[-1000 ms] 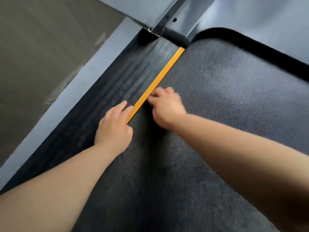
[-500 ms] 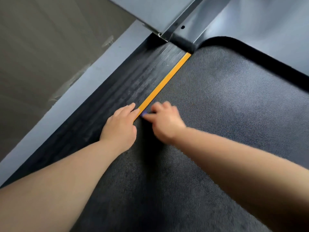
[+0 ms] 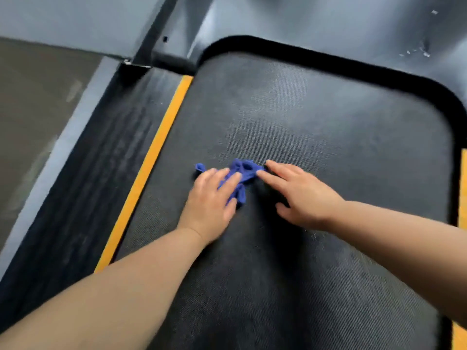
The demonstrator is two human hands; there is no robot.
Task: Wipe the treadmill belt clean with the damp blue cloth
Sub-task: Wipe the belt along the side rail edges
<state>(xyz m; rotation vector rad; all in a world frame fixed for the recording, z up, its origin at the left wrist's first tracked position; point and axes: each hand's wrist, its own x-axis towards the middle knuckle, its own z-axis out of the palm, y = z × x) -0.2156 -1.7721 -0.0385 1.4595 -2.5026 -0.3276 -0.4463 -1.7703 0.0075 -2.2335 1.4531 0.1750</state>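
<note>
A small crumpled blue cloth (image 3: 242, 174) lies on the dark textured treadmill belt (image 3: 316, 127), near its middle. My left hand (image 3: 212, 200) lies flat on the cloth's left part, fingers straight, pressing it to the belt. My right hand (image 3: 300, 193) is spread flat just to the right, its fingertips touching the cloth's right edge. Part of the cloth is hidden under my left fingers.
A yellow stripe (image 3: 151, 160) runs along the belt's left edge, beside the ribbed black side rail (image 3: 96, 178). The grey motor cover (image 3: 303, 24) closes the belt's far end. A second yellow stripe (image 3: 462, 188) shows at the right edge. Brown floor (image 3: 30, 102) lies to the left.
Both hands have left the yellow stripe at the left rail and moved right onto the middle of the belt. The blue cloth, barely visible before, now lies spread out under the fingers.
</note>
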